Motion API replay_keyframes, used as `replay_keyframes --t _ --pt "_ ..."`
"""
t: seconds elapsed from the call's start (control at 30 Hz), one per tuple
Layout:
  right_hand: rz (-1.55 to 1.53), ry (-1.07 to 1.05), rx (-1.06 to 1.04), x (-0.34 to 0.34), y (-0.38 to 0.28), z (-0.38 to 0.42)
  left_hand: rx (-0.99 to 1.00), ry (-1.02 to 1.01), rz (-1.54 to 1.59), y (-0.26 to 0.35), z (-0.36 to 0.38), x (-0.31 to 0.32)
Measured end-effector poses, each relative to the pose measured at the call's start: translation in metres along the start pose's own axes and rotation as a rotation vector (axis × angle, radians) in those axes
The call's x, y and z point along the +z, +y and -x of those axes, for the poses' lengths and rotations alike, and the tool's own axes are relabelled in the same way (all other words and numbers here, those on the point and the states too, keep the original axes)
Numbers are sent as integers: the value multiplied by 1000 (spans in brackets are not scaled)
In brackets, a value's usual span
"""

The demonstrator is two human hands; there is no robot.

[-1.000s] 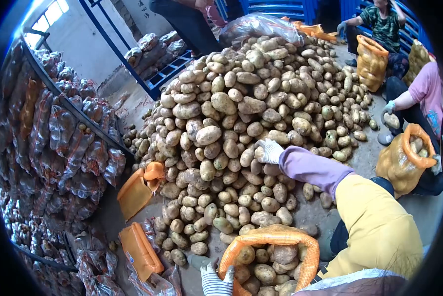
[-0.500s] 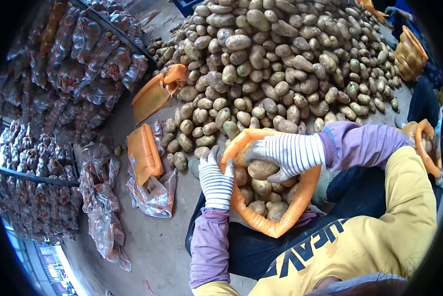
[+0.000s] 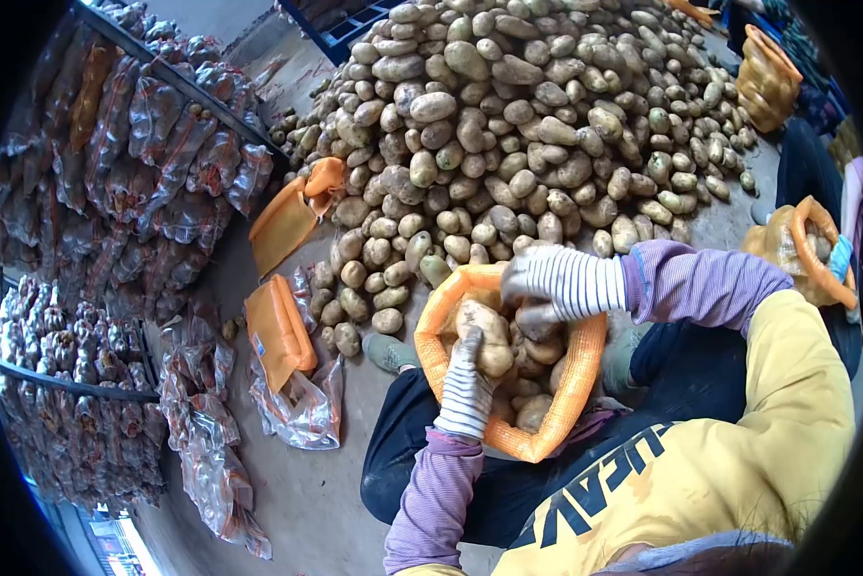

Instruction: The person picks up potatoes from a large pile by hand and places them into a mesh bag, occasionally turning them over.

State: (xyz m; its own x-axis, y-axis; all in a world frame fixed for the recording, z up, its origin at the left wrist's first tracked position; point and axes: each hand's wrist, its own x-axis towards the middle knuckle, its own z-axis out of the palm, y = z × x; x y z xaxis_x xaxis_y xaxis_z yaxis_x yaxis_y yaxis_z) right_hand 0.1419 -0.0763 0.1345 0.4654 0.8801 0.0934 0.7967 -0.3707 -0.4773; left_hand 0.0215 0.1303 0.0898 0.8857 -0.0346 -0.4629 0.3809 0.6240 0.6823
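Observation:
An orange mesh bag (image 3: 537, 440) with a rolled rim stands open between my legs, partly filled with potatoes (image 3: 530, 411). My left hand (image 3: 468, 389), in a white and dark striped glove, grips a large potato (image 3: 494, 348) inside the left part of the rim. At the far side of the opening, my right hand (image 3: 564, 284), in the same kind of glove, has its fingers curled down over a darker potato (image 3: 539, 319). The rim passes under the right wrist.
A large potato heap (image 3: 508, 125) rises in front. Folded orange bags (image 3: 279, 331) and clear plastic (image 3: 306, 408) lie on the floor at left, beside stacked bagged goods (image 3: 143, 144). Another person sits at right by a filled mesh bag (image 3: 796, 245).
My left hand has moved from outside the rim into the bag and taken hold of a potato. My right hand has shifted toward the far rim. The view has turned slightly.

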Motion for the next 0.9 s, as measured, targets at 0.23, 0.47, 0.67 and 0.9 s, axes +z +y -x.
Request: replay_keyframes --t 0.23,0.47,0.67,0.9 --pt "537 -43 -345 16 10 14 -38 124 -288 -18 -28 -6" --pt "367 155 -142 -3 17 34 403 175 -1509 -24 -70 18" --pt "-169 63 455 26 50 13 619 243 -1349 -32 -77 28" --pt "-428 151 331 4 70 15 514 241 -810 -94 -58 52"
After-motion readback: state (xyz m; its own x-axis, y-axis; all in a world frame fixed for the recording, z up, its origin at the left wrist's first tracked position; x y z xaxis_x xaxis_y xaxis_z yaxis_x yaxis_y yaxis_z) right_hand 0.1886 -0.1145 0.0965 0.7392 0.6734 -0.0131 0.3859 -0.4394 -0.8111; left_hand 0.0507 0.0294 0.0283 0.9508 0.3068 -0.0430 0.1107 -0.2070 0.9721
